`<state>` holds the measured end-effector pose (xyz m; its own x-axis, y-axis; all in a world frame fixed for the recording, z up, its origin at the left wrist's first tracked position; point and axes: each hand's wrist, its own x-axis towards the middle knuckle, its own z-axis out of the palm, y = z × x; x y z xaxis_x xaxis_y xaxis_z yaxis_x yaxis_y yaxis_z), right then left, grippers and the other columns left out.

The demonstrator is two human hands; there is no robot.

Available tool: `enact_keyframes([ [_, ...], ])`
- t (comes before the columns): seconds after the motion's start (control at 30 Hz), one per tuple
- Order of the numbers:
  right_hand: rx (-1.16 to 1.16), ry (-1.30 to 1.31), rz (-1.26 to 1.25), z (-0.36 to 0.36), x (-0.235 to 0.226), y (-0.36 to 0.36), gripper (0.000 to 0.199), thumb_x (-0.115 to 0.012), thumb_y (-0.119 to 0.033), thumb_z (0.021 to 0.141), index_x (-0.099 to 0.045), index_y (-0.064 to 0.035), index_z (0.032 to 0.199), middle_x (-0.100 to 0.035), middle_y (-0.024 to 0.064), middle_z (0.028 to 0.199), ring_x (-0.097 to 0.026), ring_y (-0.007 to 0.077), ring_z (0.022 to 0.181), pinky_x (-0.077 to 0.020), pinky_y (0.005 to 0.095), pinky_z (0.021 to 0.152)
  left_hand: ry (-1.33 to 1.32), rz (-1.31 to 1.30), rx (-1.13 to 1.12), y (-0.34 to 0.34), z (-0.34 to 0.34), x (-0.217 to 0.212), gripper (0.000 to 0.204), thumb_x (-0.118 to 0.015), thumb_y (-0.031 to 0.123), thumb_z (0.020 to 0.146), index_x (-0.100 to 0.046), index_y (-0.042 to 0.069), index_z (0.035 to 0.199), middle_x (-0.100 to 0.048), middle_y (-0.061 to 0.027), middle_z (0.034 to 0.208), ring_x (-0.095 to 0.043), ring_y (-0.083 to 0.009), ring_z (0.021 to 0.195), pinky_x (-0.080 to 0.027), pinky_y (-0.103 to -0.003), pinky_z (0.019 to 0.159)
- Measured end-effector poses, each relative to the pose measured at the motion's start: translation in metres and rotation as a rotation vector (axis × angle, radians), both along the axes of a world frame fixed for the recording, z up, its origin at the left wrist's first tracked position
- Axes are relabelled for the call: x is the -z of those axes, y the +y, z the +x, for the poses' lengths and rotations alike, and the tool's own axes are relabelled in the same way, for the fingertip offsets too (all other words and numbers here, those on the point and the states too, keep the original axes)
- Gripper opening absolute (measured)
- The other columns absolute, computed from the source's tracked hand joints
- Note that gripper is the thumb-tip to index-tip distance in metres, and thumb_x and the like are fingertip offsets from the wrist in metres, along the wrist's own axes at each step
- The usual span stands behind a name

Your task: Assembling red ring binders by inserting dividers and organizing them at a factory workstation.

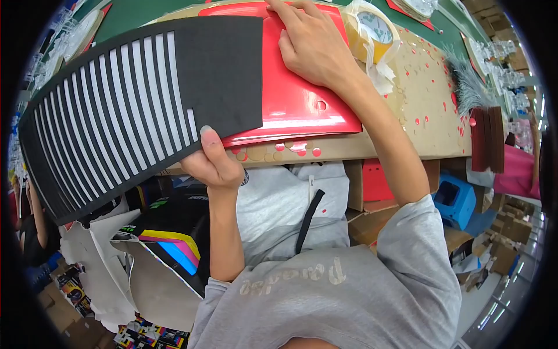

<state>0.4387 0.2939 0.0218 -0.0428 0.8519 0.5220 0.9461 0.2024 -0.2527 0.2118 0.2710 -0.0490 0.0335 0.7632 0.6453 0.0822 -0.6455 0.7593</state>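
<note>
My left hand (215, 160) pinches the near edge of a large black foam-like sheet (218, 70), thumb on top and fingers underneath. A row of narrow white strips (139, 87) runs across much of that sheet, and a shorter one ends by my thumb. The black sheet's right end overlaps a stack of glossy red sheets (302, 110) on the cardboard-covered table. My right hand (311, 43) rests on the top red sheet near its far edge, fingers stretched out and holding nothing. A small round cut shows near the red sheet's right corner.
A roll of yellowish tape (372, 35) stands right of the red stack. Small red discs (417, 121) dot the cardboard (436, 139). At the right end is a bristle brush (487, 131). A blue plastic bin (455, 200) and an open carton (157, 279) are below the table.
</note>
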Motion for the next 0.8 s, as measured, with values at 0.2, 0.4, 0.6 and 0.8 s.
enact_keyframes([
  [0.2, -0.054, 0.180, -0.060, 0.009, -0.002, 0.007, 0.050, -0.057, -0.016, 0.086, -0.055, 0.0046, 0.131, -0.063, 0.0228, 0.121, -0.053, 0.0374, 0.122, -0.0447, 0.0431, 0.103, -0.058, -0.064, -0.013, -0.003, -0.001, 0.002, 0.049, -0.043, 0.014, 0.100, -0.038, -0.015, 0.138, -0.050, -0.0238, 0.136, -0.054, -0.0274, 0.123, -0.042, -0.037, 0.105],
  [0.4, 0.200, 0.036, 0.188, 0.028, 0.024, 0.025, 0.051, -0.054, -0.015, 0.089, -0.050, -0.0080, 0.140, -0.062, 0.0116, 0.128, -0.054, 0.0313, 0.125, -0.0409, 0.0463, 0.106, -0.467, -0.149, -0.015, 0.002, 0.008, 0.002, 0.047, -0.038, 0.013, 0.104, -0.033, -0.010, 0.145, -0.041, -0.0227, 0.148, -0.047, -0.0277, 0.131, -0.036, -0.040, 0.111],
  [0.6, 0.273, -0.011, -0.034, 0.026, 0.026, 0.036, 0.038, -0.053, -0.025, 0.091, -0.062, -0.0064, 0.122, -0.063, 0.0108, 0.124, -0.058, 0.0298, 0.119, -0.0335, 0.0498, 0.106, -0.515, -0.223, -0.032, 0.006, 0.002, 0.003, 0.046, -0.040, 0.015, 0.105, -0.035, -0.008, 0.144, -0.045, -0.0213, 0.144, -0.048, -0.0253, 0.129, -0.035, -0.038, 0.111],
  [0.8, 0.290, 0.234, -0.056, 0.024, 0.004, 0.050, 0.036, -0.058, -0.031, 0.087, -0.063, -0.0079, 0.115, -0.065, 0.0138, 0.116, -0.060, 0.0286, 0.115, -0.0347, 0.0476, 0.104, -0.511, -0.182, -0.031, 0.008, 0.002, 0.010, 0.047, -0.042, 0.014, 0.105, -0.033, -0.010, 0.145, -0.039, -0.0228, 0.149, -0.045, -0.0265, 0.132, -0.033, -0.039, 0.113],
])
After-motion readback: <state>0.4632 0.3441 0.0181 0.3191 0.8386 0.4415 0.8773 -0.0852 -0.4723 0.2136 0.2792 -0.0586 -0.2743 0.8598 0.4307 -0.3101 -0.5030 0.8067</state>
